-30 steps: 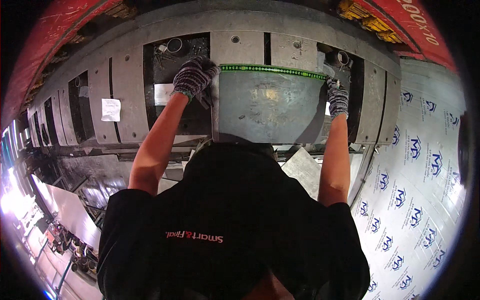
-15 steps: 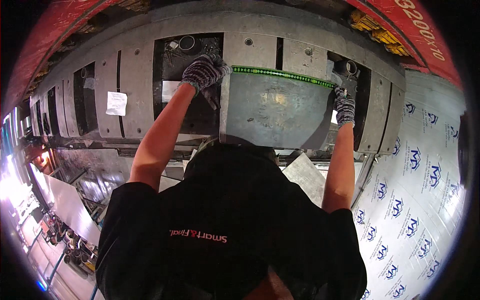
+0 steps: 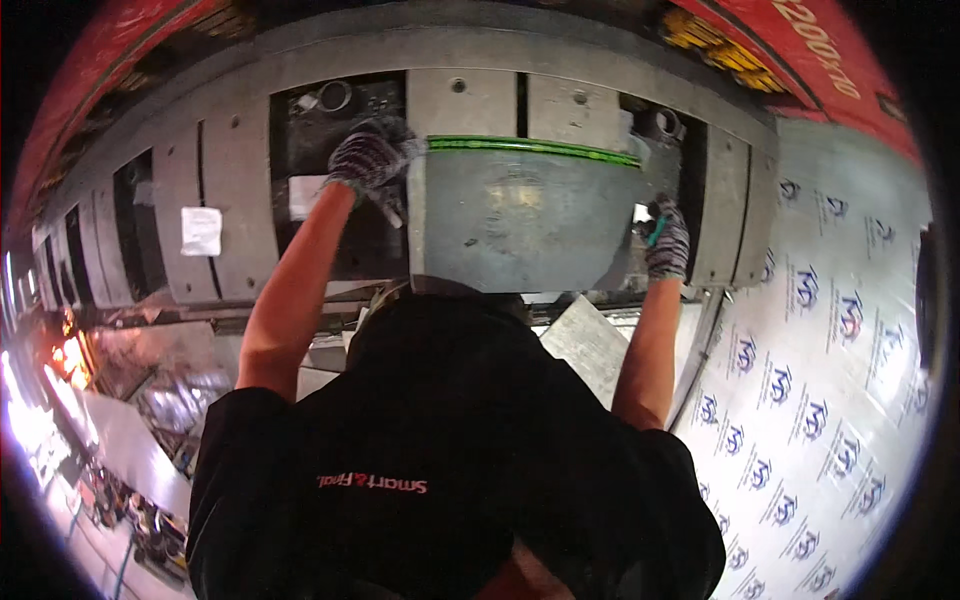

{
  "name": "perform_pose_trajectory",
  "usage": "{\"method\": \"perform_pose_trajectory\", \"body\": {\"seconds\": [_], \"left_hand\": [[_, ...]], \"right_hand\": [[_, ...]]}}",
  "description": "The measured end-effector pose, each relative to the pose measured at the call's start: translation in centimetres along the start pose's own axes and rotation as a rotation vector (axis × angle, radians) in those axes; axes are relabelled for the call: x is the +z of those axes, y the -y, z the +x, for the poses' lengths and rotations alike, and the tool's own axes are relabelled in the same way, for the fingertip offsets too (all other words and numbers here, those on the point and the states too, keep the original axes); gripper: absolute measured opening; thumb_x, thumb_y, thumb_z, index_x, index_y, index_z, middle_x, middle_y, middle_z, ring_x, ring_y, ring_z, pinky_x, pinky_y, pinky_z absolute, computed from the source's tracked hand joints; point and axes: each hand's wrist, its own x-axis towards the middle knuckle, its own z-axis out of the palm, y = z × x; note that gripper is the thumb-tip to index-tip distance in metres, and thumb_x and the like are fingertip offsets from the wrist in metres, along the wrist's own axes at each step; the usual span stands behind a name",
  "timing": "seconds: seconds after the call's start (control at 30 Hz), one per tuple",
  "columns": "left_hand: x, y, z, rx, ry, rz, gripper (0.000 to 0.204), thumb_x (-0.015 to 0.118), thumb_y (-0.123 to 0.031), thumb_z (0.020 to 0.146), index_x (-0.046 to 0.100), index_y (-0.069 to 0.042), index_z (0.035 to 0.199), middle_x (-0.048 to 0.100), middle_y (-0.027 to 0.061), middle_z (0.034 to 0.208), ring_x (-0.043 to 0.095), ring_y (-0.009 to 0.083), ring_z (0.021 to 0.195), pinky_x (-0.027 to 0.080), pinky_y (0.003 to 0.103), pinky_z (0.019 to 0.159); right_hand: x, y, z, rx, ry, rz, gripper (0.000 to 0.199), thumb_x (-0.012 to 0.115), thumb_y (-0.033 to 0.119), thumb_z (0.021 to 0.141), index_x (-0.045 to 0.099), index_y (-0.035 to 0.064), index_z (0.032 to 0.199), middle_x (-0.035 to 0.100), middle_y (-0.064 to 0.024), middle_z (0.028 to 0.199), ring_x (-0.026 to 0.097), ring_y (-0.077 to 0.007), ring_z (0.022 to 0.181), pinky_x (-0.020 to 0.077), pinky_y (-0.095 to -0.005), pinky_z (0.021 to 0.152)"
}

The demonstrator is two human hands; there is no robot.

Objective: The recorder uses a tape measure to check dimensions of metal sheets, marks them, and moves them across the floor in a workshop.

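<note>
A smooth grey metal plate (image 3: pixel 520 215) lies flat on the machine bed in front of me. Along its far edge stretches the green blade of a tape measure (image 3: pixel 530 148), blurred by motion. My left hand (image 3: pixel 372 158), in a dark striped knit glove, is closed at the blade's left end; the tape's case is hidden in it. My right hand (image 3: pixel 668 240), gloved alike, is beside the plate's right edge, apart from the blade's right end. Its fingers are closed around a small teal thing (image 3: pixel 656 232), too little to name.
Dark recesses (image 3: pixel 345 240) flank the plate, with a metal ring (image 3: pixel 335 96) in the left one. White paper (image 3: pixel 201 231) lies on the bed further left. A red machine frame (image 3: pixel 840 70) curves overhead. Printed sheeting (image 3: pixel 810 400) covers the right side. Another metal sheet (image 3: pixel 588 345) sits below the bed.
My right hand has left the tape's right end and come nearer to me along the plate's right edge; the teal thing now shows. My left hand stays at the tape's left end. The view has shifted.
</note>
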Motion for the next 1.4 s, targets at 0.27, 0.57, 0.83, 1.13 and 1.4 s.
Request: {"method": "perform_pose_trajectory", "body": {"seconds": [0.27,0.57,0.83,1.13,1.4], "left_hand": [[-0.9,-0.4,-0.1,-0.130,0.014,-0.267,0.040,0.077,-0.041,0.086,0.076,-0.006,0.107,0.075,0.0164,0.102,0.072,0.0304,0.096,0.055,0.039,0.086],[-1.1,-0.3,0.2,-0.084,0.062,-0.261,0.039,0.074,-0.041,0.089,0.074,-0.007,0.110,0.074,0.0168,0.106,0.069,0.0332,0.102,0.054,0.040,0.090],[-0.8,0.1,0.0,0.180,-0.075,-0.081,0.039,0.061,-0.042,0.093,0.073,-0.006,0.105,0.072,0.0209,0.102,0.066,0.0420,0.097,0.053,0.048,0.087],[-1.1,-0.4,0.1,0.036,-0.036,-0.135,0.038,0.071,-0.041,0.087,0.075,-0.006,0.100,0.073,0.0196,0.100,0.068,0.0381,0.097,0.054,0.045,0.087],[-1.2,0.2,0.4,0.155,0.143,-0.010,0.037,0.064,-0.042,0.092,0.074,-0.013,0.113,0.070,0.0152,0.117,0.064,0.0341,0.111,0.050,0.042,0.097]], "right_hand": [[6.1,6.0,0.5,-0.110,0.055,-0.447,0.041,0.071,0.037,0.092,0.069,0.0072,0.121,0.070,-0.0076,0.087,0.062,-0.0195,0.058,0.0488,-0.0358,0.051],[6.5,4.8,1.8,-0.098,0.094,-0.333,0.037,0.072,0.035,0.092,0.072,0.0059,0.115,0.065,-0.0029,0.080,0.053,-0.0132,0.058,0.0417,-0.0330,0.051],[7.2,6.2,1.4,-0.011,0.066,-0.532,0.028,0.070,0.033,0.094,0.073,0.0105,0.111,0.060,0.0002,0.071,0.052,-0.0150,0.052,0.0428,-0.0338,0.048],[3.9,4.4,1.8,-0.017,0.056,-0.107,0.041,0.068,0.038,0.095,0.066,0.0091,0.124,0.070,-0.0040,0.100,0.059,-0.0151,0.069,0.0505,-0.0317,0.056],[2.4,2.5,-6.2,-0.204,0.106,-0.027,0.052,0.063,0.028,0.100,0.048,0.0083,0.146,0.070,-0.0079,0.110,0.061,-0.0148,0.078,0.0534,-0.0296,0.066]]}}
